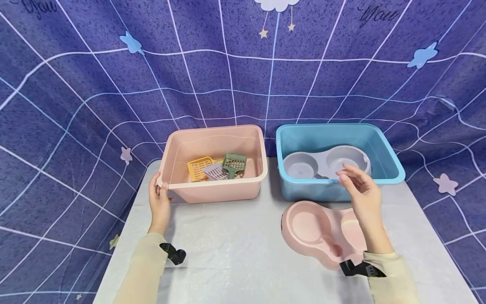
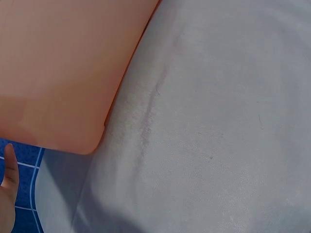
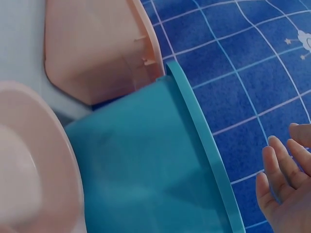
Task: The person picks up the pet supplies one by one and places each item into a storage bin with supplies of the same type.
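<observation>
One pink bin (image 1: 212, 193) and one blue bin (image 1: 315, 193) toward the back of the bench (image 1: 228, 245), mouths up, probably to keep contents in sight and within reach. In the pink one, at least three slotted scoops, loosely overlapping: yellow scoop (image 1: 198, 169), grey scoop (image 1: 215, 171), green scoop (image 1: 234, 164). In the blue one, a grey double bowl (image 1: 322, 159), seemingly kept apart from the scoops by kind. Left hand (image 1: 159, 207) at the pink bin's near left corner, perhaps to steady it; cannot tell between a grip and a mere touch of the fingers. Right hand (image 1: 366, 198) near the blue bin's front rim, with fingers loosely spread and nothing in them. Just in front of that bin, a pink double bowl (image 1: 336, 226), partly hidden behind the right forearm and likely in the way of any forward slide. Behind both bins, patterned fabric (image 1: 243, 74).
</observation>
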Action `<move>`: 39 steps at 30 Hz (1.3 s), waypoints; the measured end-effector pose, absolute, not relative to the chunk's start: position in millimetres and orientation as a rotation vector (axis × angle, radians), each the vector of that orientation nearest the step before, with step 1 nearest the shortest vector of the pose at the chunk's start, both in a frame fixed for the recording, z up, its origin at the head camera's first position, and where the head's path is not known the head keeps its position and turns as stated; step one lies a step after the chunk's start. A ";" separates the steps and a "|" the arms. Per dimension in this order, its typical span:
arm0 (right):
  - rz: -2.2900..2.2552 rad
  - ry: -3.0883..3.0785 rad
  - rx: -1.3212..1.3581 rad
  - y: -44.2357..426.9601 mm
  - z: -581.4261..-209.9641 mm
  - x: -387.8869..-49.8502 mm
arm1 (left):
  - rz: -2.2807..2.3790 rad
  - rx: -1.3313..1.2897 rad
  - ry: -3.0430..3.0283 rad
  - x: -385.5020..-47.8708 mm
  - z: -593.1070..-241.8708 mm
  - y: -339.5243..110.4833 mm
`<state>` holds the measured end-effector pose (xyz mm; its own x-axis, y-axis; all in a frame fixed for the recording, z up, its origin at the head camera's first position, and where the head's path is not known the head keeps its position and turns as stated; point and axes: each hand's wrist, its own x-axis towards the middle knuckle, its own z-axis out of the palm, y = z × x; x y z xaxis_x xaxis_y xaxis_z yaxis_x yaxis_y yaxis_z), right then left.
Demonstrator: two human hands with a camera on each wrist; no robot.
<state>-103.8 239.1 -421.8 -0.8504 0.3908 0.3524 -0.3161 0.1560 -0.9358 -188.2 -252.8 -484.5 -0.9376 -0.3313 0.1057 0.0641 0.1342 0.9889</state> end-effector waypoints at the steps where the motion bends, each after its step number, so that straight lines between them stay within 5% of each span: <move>1: 1.732 -1.918 -0.079 241.0 -421.7 -103.2 | -1.866 0.259 -2.123 -186.4 -480.9 -250.9; 18: 1.745 -1.797 -0.032 271.6 -423.2 -99.4 | -1.833 0.263 -2.169 -183.0 -475.2 -247.5; 39: 1.740 -1.656 -0.168 312.2 -419.7 -101.8 | -1.822 0.299 -2.165 -199.5 -508.2 -260.8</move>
